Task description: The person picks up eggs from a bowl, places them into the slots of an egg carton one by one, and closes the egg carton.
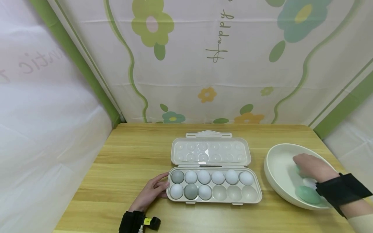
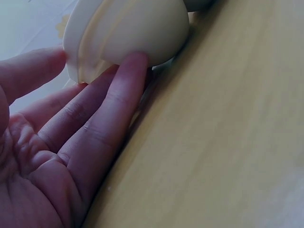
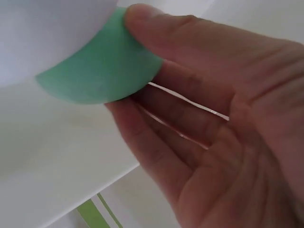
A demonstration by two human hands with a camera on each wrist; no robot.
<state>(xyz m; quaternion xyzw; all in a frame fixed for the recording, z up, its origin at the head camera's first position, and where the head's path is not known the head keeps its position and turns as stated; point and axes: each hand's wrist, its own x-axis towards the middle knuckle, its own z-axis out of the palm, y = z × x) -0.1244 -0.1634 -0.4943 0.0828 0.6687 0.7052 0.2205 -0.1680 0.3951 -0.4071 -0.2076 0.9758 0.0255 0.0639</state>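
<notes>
An egg box (image 1: pixel 214 168) lies open on the table, its clear lid folded back. White eggs (image 1: pixel 204 177) and two grey-green eggs (image 1: pixel 191 191) sit in its cups; three near-row cups at the right hold none. My left hand (image 1: pixel 151 191) holds the box's left end, thumb at the rim (image 2: pixel 76 45) and fingers against the side below. Inside the large white bowl (image 1: pixel 279 161) on the right, my right hand (image 1: pixel 313 166) pinches a green egg (image 3: pixel 102 66) between thumb and fingers. Beside it in the bowl lie another green egg (image 1: pixel 309 194) and a white egg (image 1: pixel 309 183).
The wooden table (image 1: pixel 128 161) extends left of the egg box, up to a white cloth wall (image 1: pixel 52 129). A flower-printed curtain (image 1: pixel 186 71) hangs behind the table's back edge. The bowl stands a short gap from the box.
</notes>
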